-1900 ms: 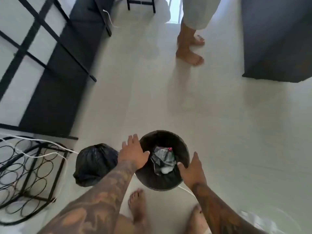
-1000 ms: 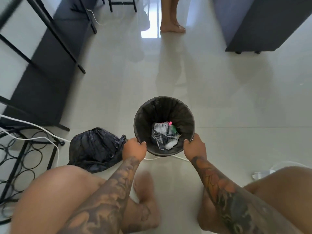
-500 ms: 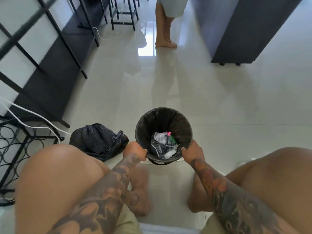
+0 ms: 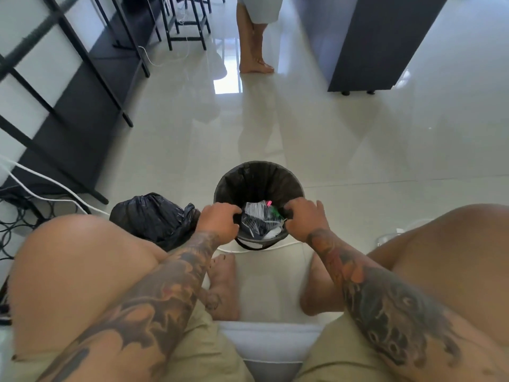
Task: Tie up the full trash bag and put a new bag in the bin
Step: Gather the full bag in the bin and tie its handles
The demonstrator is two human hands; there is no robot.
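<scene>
A small round black bin [image 4: 259, 168] stands on the floor between my knees, lined with a black trash bag [image 4: 256, 183] that holds crumpled wrappers [image 4: 259, 220]. My left hand [image 4: 220, 221] grips the bag's edge at the bin's near-left rim, fingers curled over it. On the near-right rim, my right hand [image 4: 305, 219] grips the bag's edge the same way. A second black bag [image 4: 154, 219] lies bunched on the floor just left of the bin.
A black metal shelf frame [image 4: 82, 78] and white cables [image 4: 41, 183] line the left side. Another person's legs [image 4: 254, 51] stand far ahead. A dark cabinet [image 4: 371, 45] stands at the back right. A white cord [image 4: 261, 248] runs under the bin.
I have gone from standing to squatting over the bin. Both hands moved from the outer rim inward and now curl over the bag's edge.
</scene>
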